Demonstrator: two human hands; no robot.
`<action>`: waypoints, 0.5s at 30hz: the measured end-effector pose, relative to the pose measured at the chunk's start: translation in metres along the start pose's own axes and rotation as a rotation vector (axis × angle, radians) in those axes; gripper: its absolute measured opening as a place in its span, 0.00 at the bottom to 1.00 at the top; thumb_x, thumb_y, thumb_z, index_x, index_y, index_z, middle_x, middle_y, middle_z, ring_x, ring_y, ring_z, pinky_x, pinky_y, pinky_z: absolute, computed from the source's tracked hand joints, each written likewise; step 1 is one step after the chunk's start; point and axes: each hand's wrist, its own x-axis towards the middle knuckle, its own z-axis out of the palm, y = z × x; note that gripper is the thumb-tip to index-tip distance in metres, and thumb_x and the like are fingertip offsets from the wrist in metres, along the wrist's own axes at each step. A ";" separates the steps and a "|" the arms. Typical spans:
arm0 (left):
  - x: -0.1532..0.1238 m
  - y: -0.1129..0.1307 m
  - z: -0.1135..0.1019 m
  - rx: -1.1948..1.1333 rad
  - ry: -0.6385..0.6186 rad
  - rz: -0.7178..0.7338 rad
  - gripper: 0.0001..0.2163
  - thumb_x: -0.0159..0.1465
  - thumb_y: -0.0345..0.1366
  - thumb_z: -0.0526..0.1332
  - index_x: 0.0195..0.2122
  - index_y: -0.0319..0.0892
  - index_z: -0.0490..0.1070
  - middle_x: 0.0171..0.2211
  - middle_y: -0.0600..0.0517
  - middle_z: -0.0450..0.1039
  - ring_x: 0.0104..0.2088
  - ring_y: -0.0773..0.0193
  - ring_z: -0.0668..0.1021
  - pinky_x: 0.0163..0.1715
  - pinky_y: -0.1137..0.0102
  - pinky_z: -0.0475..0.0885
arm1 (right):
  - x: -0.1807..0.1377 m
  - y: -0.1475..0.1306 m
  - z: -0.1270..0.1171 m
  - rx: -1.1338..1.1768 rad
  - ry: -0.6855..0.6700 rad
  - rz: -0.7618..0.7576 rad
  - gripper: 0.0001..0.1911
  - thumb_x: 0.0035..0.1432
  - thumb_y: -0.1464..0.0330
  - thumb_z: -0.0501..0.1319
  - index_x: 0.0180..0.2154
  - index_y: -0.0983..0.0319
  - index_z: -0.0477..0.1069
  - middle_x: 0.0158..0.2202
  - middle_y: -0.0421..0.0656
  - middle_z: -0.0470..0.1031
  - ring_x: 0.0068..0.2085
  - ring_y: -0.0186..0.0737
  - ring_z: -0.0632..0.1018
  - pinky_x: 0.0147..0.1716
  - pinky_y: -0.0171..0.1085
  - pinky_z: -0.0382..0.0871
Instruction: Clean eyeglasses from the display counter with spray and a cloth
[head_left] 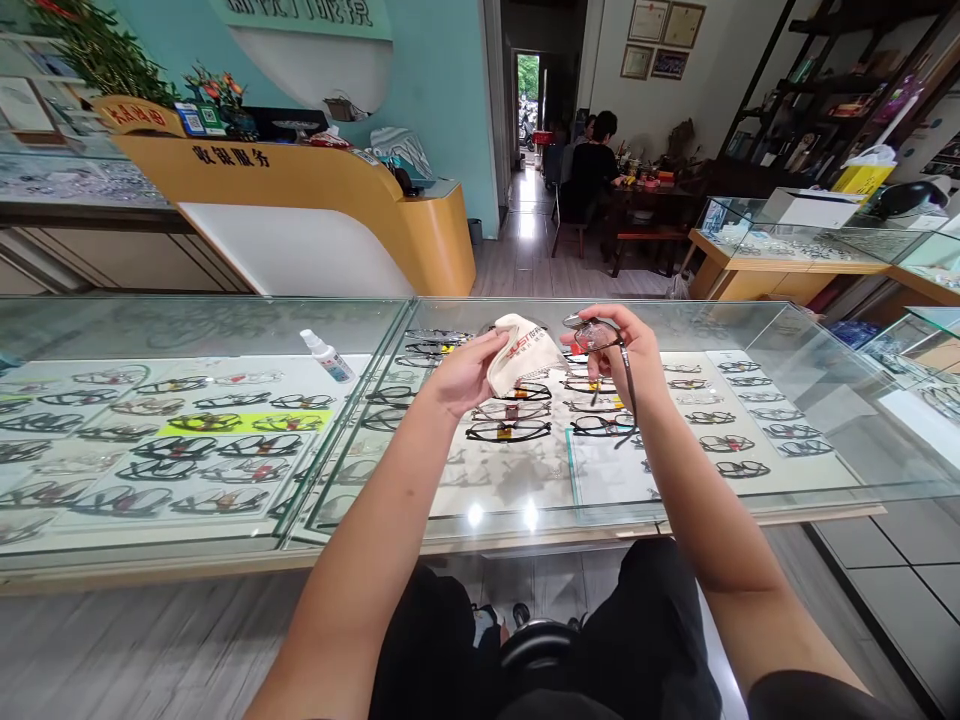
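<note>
Held above the glass display counter (517, 505), a pair of eyeglasses (598, 336) with thin dark frames is in my right hand (637, 352). The fingers close round the frame, and one dark temple arm hangs down past the wrist. My left hand (469, 372) pinches a cream cleaning cloth (520, 352) with red print on it. A small gap separates the cloth from the glasses. On the glass to the left stands a white spray bottle (327, 357), tilted in view.
Rows of spectacle frames (508, 431) lie under the glass, across both counter sections. Beyond is a curved orange and white reception desk (300, 180). People (596, 160) sit at a table at the back. Another display case (802, 255) stands to the right.
</note>
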 end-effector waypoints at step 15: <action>-0.013 0.000 0.009 0.099 -0.113 -0.002 0.14 0.67 0.37 0.75 0.51 0.40 0.82 0.41 0.47 0.84 0.34 0.62 0.83 0.32 0.71 0.77 | -0.006 0.004 0.003 -0.225 -0.105 -0.182 0.11 0.68 0.61 0.65 0.45 0.54 0.86 0.46 0.43 0.88 0.35 0.39 0.80 0.39 0.42 0.75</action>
